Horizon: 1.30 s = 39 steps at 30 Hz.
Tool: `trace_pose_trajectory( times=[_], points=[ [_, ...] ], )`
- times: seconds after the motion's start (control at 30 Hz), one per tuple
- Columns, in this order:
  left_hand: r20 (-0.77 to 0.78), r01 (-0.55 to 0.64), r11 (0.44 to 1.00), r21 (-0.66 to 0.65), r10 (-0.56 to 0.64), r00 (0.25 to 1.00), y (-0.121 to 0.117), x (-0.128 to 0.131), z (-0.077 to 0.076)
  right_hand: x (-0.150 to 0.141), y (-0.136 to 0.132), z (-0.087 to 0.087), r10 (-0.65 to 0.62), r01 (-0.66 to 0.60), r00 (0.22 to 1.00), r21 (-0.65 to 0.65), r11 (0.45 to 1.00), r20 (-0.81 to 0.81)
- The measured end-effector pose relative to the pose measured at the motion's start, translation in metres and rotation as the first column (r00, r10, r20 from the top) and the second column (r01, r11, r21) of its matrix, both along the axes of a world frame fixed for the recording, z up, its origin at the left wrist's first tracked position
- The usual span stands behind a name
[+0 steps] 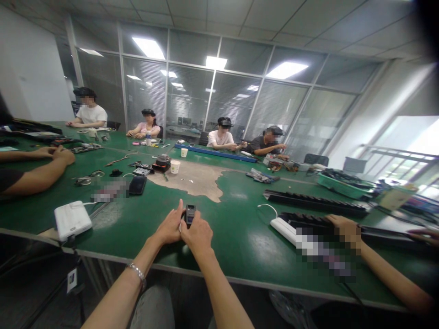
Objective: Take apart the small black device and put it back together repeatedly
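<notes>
A person's two hands meet near the middle of the near edge of a green desk (pixel 240 256), with a small dark box (pixel 190 214) between them. The box's longer side runs roughly from the near edge towards the far edge, its outer end aimed away from the person and towards the brown patch (pixel 202 183); how steeply it is tilted I cannot tell. The right hand (pixel 200 234) is closed on its right side, the thumb pressed along it. The left hand (pixel 170 227) is curled against the other side, its thumb standing up; the lower fingers of both are hidden, and whether they touch the desk I cannot tell. A bracelet (pixel 137 273) circles the left wrist.

Towards the left edge, a white box (pixel 72 220) sits at the near left, with a black phone (pixel 137 185) farther in. A paper cup (pixel 174 167) stands on the brown patch. To the right, a white power strip (pixel 284 230) lies near a long black rail (pixel 313 203), and a green basket (pixel 339 185) stands towards the right edge. At the right, a co-worker's hand (pixel 346 230) reaches in over the desk.
</notes>
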State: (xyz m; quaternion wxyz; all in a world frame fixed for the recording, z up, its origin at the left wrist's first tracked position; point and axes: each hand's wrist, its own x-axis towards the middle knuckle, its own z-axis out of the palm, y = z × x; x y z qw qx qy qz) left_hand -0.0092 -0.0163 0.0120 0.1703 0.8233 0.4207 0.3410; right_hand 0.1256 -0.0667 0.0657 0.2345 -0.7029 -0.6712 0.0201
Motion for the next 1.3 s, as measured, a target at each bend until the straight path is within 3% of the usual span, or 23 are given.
trace_pose_trajectory(
  times=[0.27,0.43,0.63,0.83,1.07,1.3],
  points=[
    [-0.004,0.007,1.0,0.015,-0.007,1.0,-0.002,0.0,0.003,0.001,0.002,0.01,-0.029,0.033,0.996,0.046,0.998,-0.081],
    [-0.017,0.006,1.0,-0.01,-0.006,1.0,-0.004,0.0,0.008,0.019,0.005,0.02,-0.086,0.099,0.99,0.118,0.988,-0.114],
    [-0.013,-0.009,0.999,-0.031,0.009,1.0,-0.005,0.001,0.008,0.055,0.003,-0.009,-0.115,0.132,0.988,0.169,0.977,-0.103],
    [-0.01,-0.019,0.999,-0.042,0.019,1.0,-0.003,0.0,0.006,0.065,0.002,-0.037,-0.132,0.145,0.988,0.199,0.969,-0.076],
    [-0.021,-0.011,0.999,-0.042,0.01,1.0,-0.003,-0.001,0.005,0.062,0.001,-0.04,-0.097,0.104,0.995,0.268,0.958,-0.036],
    [-0.028,-0.02,0.999,-0.038,0.019,0.999,-0.001,-0.001,0.003,0.061,-0.002,-0.038,-0.106,0.112,0.994,0.207,0.972,-0.039]
  ],
)
